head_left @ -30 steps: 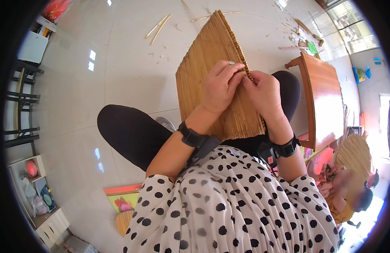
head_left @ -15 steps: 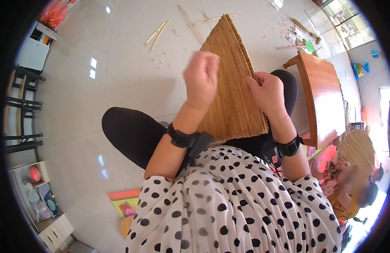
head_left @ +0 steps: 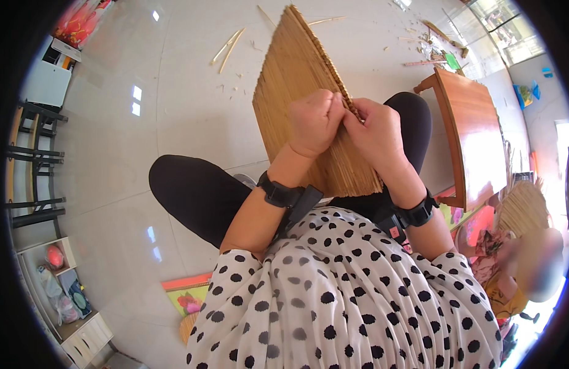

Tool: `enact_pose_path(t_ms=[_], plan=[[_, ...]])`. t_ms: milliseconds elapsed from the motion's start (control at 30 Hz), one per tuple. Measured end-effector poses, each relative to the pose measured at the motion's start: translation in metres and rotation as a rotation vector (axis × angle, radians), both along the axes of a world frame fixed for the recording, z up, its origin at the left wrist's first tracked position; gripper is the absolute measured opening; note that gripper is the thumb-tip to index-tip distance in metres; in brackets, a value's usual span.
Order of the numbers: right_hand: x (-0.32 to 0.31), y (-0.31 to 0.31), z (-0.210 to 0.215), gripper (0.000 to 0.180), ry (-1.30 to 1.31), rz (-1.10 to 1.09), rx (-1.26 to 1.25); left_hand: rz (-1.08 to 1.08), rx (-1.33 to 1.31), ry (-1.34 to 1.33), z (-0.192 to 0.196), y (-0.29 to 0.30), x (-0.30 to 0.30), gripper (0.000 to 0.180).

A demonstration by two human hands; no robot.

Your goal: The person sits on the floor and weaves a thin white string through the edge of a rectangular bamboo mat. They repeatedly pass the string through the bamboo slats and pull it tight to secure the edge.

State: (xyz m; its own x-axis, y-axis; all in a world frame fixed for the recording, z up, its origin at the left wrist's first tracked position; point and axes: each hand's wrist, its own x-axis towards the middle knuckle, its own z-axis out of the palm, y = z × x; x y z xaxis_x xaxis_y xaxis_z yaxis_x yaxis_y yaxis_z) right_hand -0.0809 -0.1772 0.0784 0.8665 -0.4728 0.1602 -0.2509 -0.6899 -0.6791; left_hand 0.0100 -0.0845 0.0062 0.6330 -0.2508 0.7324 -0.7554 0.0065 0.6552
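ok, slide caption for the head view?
Both hands, left hand and right hand, pinch the woven bamboo mat edge.

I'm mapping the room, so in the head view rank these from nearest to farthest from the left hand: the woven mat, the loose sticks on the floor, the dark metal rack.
1. Woven mat, under the left hand.
2. Loose sticks, floor ahead-left.
3. Dark metal rack, far left.
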Motion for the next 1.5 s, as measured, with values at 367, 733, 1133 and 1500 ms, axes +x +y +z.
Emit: enact_pose_path(t_ms=[367, 733, 1133, 1500], plan=[[0.019, -0.003, -0.015, 0.028, 0.091, -0.045, -0.105, 0.301, 0.008, 0.033, 0.049, 0.116, 0.045, 0.020], [0.013, 0.002, -0.026, 0.027, 0.176, -0.028, -0.061, -0.547, -0.590, 0.917, 0.060, 0.153, 0.046, 0.024], [-0.004, 0.034, -0.034, 0.019, 0.056, 0.129, -0.092, -0.183, 0.359, 0.812, 0.029, 0.112, -0.013, 0.027], [-0.010, 0.032, -0.035, 0.025, 0.017, 0.058, 0.120, -0.733, -0.367, 1.224, 0.009, 0.130, 0.007, 0.015]])
